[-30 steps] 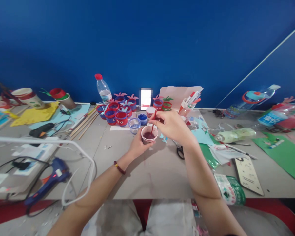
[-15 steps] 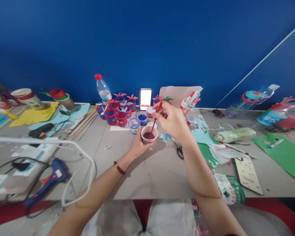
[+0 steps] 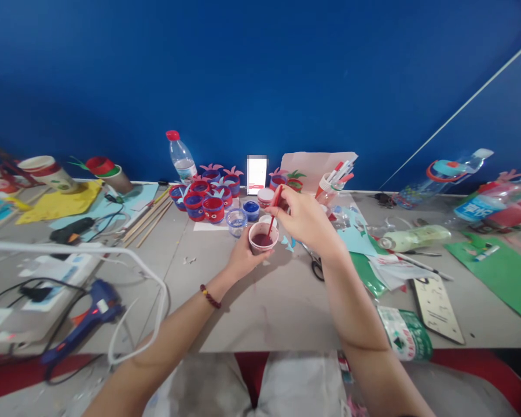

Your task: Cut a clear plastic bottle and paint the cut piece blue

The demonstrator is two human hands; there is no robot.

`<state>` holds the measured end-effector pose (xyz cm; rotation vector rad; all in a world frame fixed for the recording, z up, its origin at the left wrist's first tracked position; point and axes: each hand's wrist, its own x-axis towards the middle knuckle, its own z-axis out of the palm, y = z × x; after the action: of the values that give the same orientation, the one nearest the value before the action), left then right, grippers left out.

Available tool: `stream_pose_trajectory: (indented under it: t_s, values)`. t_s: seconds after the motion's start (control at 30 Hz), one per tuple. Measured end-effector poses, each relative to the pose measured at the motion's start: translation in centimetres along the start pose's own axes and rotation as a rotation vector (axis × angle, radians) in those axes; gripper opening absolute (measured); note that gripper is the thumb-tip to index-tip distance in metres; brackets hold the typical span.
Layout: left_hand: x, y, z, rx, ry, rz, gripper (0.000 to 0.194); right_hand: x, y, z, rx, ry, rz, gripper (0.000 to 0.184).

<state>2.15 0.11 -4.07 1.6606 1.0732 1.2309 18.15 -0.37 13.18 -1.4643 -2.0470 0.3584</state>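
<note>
My left hand (image 3: 243, 256) is wrapped round a paper cup (image 3: 260, 249) with dark red liquid inside, held just above the table. Between the fingers of my right hand (image 3: 301, 220) is a thin red paintbrush (image 3: 272, 223), tilted, its lower end inside the cup. The bristles are hidden in the liquid. Behind the cup stand a clear plastic jar (image 3: 237, 222), a jar of blue paint (image 3: 251, 211) and a jar with a pale lid (image 3: 266, 197). To the left sit several small red and blue painted cups (image 3: 214, 209) with paper leaves.
A phone (image 3: 257, 175) with a lit screen leans on the blue wall. Scissors (image 3: 317, 269) lie beside my right forearm. At left are a blue glue gun (image 3: 104, 304), wooden sticks (image 3: 150, 223) and a white cable (image 3: 154, 275); bottles and green paper (image 3: 499, 278) lie at right.
My right hand has moved slightly down and to the right, and the paintbrush has shifted lower and left inside the cup. My left hand holds the cup in nearly the same spot.
</note>
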Motion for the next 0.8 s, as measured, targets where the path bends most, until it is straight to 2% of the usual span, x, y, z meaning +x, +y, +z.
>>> stream_pose_trajectory:
  t_s: [0.33,0.57,0.8]
  values:
    - [0.1,0.2,0.0,0.000,0.007,-0.003,0.066,-0.2,-0.8,-0.6,-0.046,0.005,-0.003,0.008]
    - [0.1,0.5,-0.1,0.027,0.001,0.002,0.066,-0.6,-0.7,-1.2,0.018,0.097,-0.044,0.012]
    - [0.0,0.2,0.0,0.021,0.001,-0.016,0.067,-0.4,-0.6,-0.6,-0.003,-0.032,-0.021,0.010]
